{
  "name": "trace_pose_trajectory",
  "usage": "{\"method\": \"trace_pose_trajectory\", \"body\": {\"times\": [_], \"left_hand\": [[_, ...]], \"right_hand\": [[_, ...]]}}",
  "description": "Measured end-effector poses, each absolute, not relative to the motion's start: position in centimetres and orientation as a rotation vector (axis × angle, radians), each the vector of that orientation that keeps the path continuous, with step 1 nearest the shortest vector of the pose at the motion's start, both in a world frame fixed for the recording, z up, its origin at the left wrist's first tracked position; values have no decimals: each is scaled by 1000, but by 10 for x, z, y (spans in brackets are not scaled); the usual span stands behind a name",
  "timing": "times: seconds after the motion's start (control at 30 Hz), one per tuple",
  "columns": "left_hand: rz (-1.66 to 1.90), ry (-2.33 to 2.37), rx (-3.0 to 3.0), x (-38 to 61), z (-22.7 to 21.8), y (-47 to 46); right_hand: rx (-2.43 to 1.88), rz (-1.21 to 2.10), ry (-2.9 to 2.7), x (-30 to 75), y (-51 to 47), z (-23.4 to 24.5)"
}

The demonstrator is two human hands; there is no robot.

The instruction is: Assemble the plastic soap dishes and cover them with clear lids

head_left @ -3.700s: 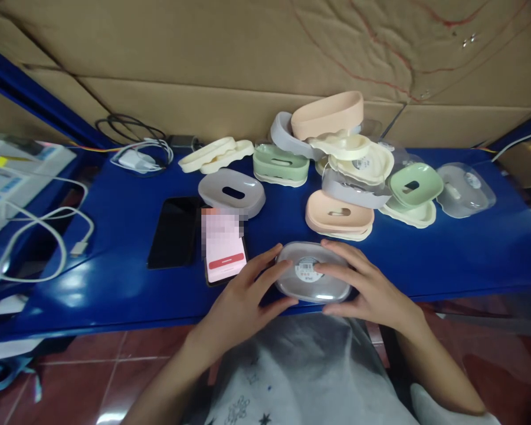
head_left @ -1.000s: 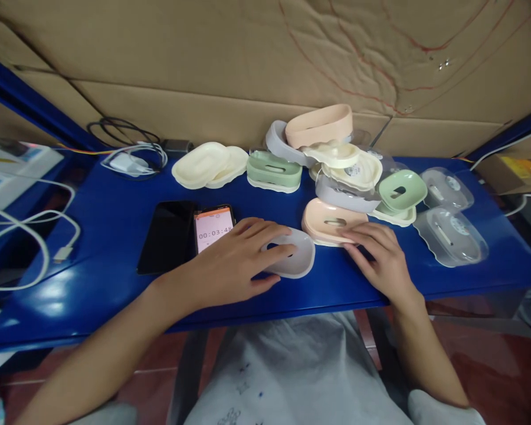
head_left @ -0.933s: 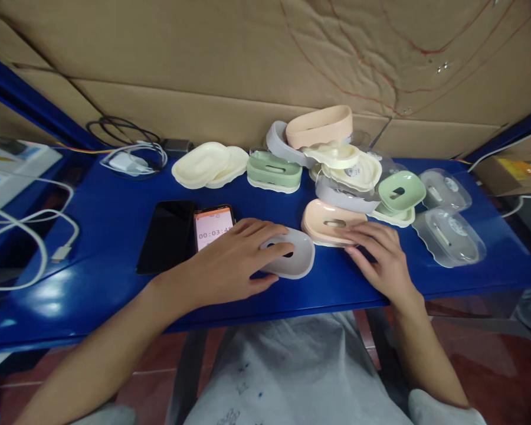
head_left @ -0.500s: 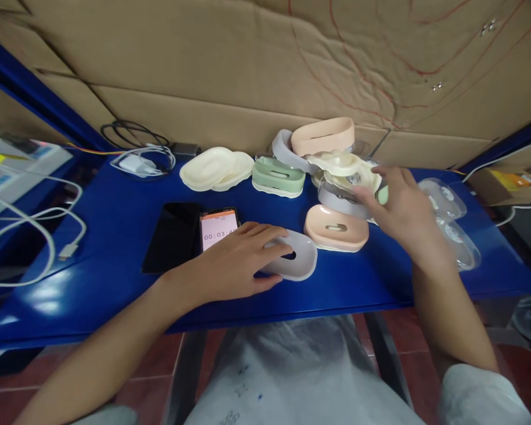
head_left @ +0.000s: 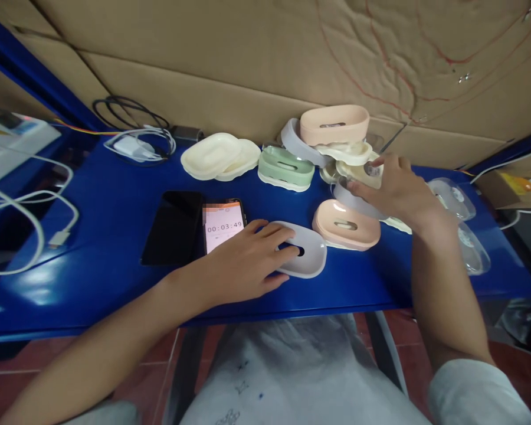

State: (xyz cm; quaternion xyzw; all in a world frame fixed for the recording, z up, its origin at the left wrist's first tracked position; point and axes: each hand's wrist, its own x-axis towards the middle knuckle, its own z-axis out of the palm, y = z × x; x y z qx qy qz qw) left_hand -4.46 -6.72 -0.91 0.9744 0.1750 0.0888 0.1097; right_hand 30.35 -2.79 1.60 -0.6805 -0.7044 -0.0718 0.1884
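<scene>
My left hand point(head_left: 243, 262) lies over the left end of a grey oval soap-dish tray point(head_left: 310, 260) near the blue table's point(head_left: 115, 277) front edge, fingers on top and thumb against its near rim. My right hand point(head_left: 396, 189) reaches into a pile of soap-dish parts at the back right. Its fingers and thumb close on a cream piece with a round label point(head_left: 366, 171), just above a grey tray point(head_left: 351, 200). A peach dish point(head_left: 345, 224) lies between my two hands.
A black phone point(head_left: 172, 227) and a phone showing a timer point(head_left: 223, 224) lie left of my left hand. Cream dishes point(head_left: 216, 156), a green dish point(head_left: 285, 168) and a peach dish point(head_left: 334, 124) stand at the back. Clear lids point(head_left: 451, 198) lie right. Cables point(head_left: 133, 144) lie far left.
The clear lid I held earlier now lies at the right. My left hand pulled the grey tray close. My right hand rose from beside the peach dish into the pile.
</scene>
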Motion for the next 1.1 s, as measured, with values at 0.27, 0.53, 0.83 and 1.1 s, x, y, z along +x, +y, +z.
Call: {"method": "trace_pose_trajectory", "body": {"times": [0.27, 0.53, 0.83, 1.1], "left_hand": [[245, 505, 2833, -47, -7, -69], [369, 581, 2717, -57, -1, -70], [481, 745, 2622, -51, -19, -118], [629, 798, 2517, -44, -41, -148]], "right_hand": [[-2217, -108, -1678, 291, -40, 39], [-1614, -120, -1896, 288, -143, 35], [-1157, 290, -2262, 243, -198, -38], [-952, 148, -2434, 239, -177, -35]]}}
